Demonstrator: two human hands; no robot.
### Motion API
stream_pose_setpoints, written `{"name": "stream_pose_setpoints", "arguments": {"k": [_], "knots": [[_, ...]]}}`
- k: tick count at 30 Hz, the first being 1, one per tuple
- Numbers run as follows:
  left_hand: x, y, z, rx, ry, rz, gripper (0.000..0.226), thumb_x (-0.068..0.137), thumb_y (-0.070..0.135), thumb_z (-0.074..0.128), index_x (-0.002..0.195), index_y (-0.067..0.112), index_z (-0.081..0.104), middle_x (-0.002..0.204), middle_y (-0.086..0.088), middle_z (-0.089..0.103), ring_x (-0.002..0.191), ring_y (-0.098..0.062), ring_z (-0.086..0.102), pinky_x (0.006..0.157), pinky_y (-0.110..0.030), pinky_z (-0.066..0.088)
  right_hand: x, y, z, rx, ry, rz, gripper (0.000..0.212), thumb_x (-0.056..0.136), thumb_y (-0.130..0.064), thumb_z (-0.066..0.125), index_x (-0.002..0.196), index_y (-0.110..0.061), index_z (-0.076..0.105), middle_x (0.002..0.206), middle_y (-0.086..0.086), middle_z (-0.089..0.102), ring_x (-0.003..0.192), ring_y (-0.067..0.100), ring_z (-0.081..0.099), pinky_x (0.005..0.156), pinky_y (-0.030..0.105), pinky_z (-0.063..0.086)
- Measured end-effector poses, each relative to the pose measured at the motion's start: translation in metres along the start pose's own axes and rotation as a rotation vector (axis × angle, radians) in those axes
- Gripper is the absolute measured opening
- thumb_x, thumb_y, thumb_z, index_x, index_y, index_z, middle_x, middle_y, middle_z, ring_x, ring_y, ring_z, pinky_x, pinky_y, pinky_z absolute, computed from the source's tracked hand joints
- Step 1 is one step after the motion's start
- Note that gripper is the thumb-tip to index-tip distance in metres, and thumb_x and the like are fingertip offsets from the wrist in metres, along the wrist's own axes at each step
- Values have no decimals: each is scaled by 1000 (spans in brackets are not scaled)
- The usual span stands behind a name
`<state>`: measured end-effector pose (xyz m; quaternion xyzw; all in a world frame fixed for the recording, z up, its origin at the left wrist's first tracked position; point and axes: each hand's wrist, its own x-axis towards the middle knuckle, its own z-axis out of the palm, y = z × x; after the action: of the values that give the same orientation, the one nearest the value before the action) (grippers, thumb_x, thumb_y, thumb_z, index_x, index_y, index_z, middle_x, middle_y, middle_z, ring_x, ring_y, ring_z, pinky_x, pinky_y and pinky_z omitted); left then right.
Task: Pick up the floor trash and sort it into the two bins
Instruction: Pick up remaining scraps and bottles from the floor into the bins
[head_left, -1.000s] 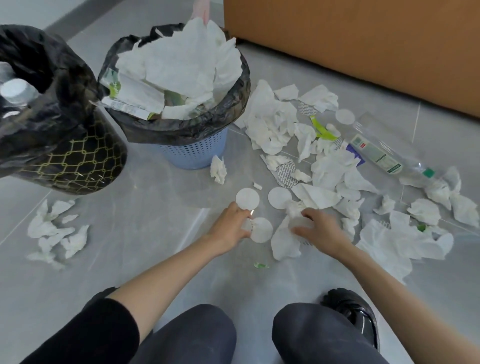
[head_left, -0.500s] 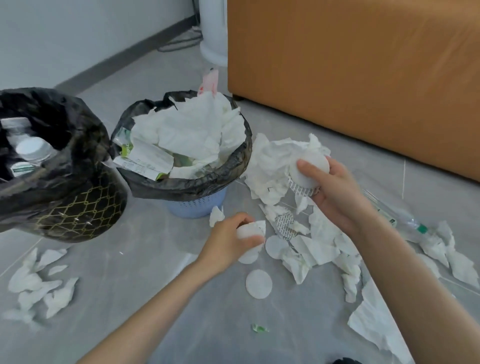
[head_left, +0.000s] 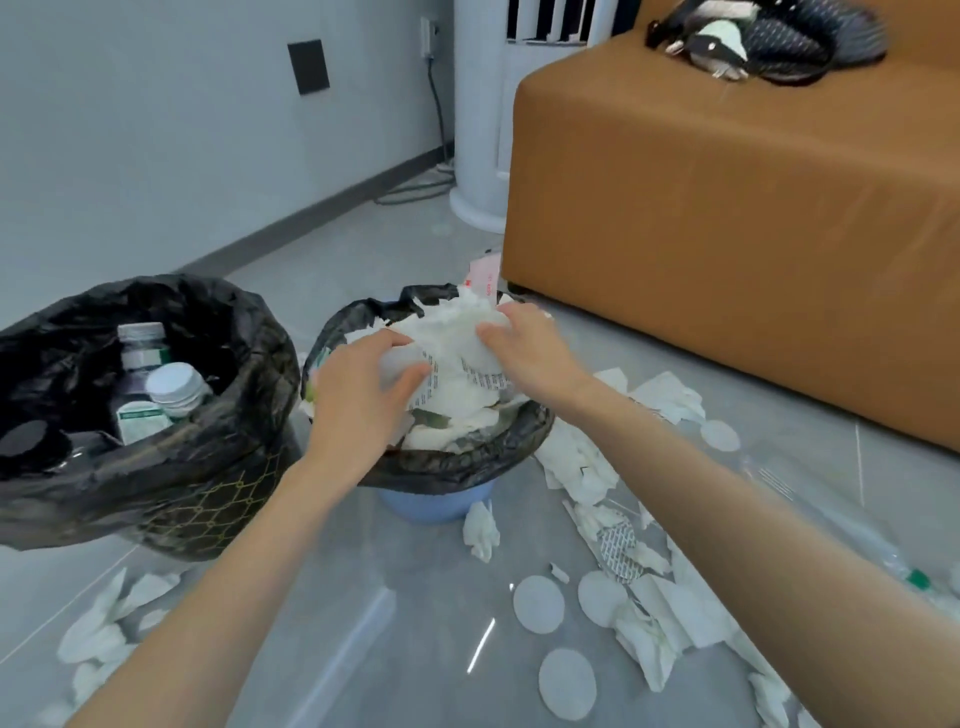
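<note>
L hand (head_left: 358, 400): fingers curled round pad (head_left: 397, 366), over blue bin (head_left: 436, 506).
R hand (head_left: 524, 348): fingers gripped wad (head_left: 483, 358), same bin.
Black bin (head_left: 171, 467): bottles (head_left: 140, 358) inside, beside blue.

Bins: two. The black-lined bin (head_left: 156, 467) is at nine o'clock and the blue bin (head_left: 436, 506) at centre.
Bottles (head_left: 140, 348) inside the black-lined bin: two visible.
Round pads (head_left: 538, 604) on the floor: four. Three are at five o'clock and one at three o'clock.
Hands: two, the left hand (head_left: 358, 405) and the right hand (head_left: 524, 353).
Crumpled tissues (head_left: 480, 530): scattered, beyond exact count.
Sofa (head_left: 727, 208): one, at two o'clock.
</note>
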<state>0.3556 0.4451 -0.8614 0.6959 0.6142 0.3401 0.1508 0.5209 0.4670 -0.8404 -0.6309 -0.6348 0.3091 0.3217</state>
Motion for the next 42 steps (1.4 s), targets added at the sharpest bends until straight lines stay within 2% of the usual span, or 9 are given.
{"name": "stream_pose_setpoints", "arguments": {"k": [5,17,22,27,31,33,37,40,42], "knots": [[30,-41,30,169,-240,-73,40,79,34,72,114,18,64,120,-13,52,115,-31,47,98,-36,33,34,18,34,-420,-224,4,35,94,-12,44,60,-15,37,78,6,48,82,23,45,56,29,28],[60,-69,78,457,-641,-142,52,82,35,69,130,19,53,135,-9,44,125,-27,44,103,-37,39,81,50,94,-726,-475,154,35,88,-6,48,57,-14,33,61,3,36,54,17,34,47,28,29],[74,-75,89,501,-735,-155,49,84,29,69,129,16,54,134,-7,50,121,-25,50,96,-30,42,92,58,96,-772,-558,119,9,86,-14,61,79,-9,62,76,5,53,71,19,50,61,28,41],[80,-79,96,545,-774,-136,46,85,28,68,127,16,55,134,-8,49,121,-25,50,98,-30,41,97,63,100,-813,-594,128,32,83,-13,64,58,-13,45,61,4,44,66,21,47,51,26,37],[82,-81,101,568,-796,-132,46,85,26,68,128,18,55,134,-8,48,121,-25,50,99,-30,41,100,64,103,-787,-597,124,7,83,-13,67,85,-8,63,81,7,59,70,20,53,59,27,43],[83,-81,103,574,-804,-135,46,85,25,67,129,18,54,135,-8,47,122,-25,49,100,-30,41,100,65,105,-784,-605,130,26,83,-14,68,108,-7,64,100,10,64,80,21,55,68,27,45],[81,-80,105,579,-788,-132,44,86,22,66,129,18,54,135,-7,47,122,-26,49,100,-31,42,98,66,107,-789,-602,113,30,85,-11,64,114,-7,60,105,11,60,83,21,51,71,27,44],[71,-77,104,570,-757,-118,41,88,22,62,127,16,54,133,-9,45,121,-28,48,100,-33,42,92,64,108,-846,-586,80,4,87,-8,60,89,-8,57,86,6,52,85,21,46,68,28,41],[63,-74,99,544,-712,-124,41,88,22,61,126,13,51,131,-11,44,120,-30,47,99,-35,41,86,61,106,-860,-558,79,28,87,-5,57,66,-13,40,73,3,42,87,24,47,63,29,38]]}}
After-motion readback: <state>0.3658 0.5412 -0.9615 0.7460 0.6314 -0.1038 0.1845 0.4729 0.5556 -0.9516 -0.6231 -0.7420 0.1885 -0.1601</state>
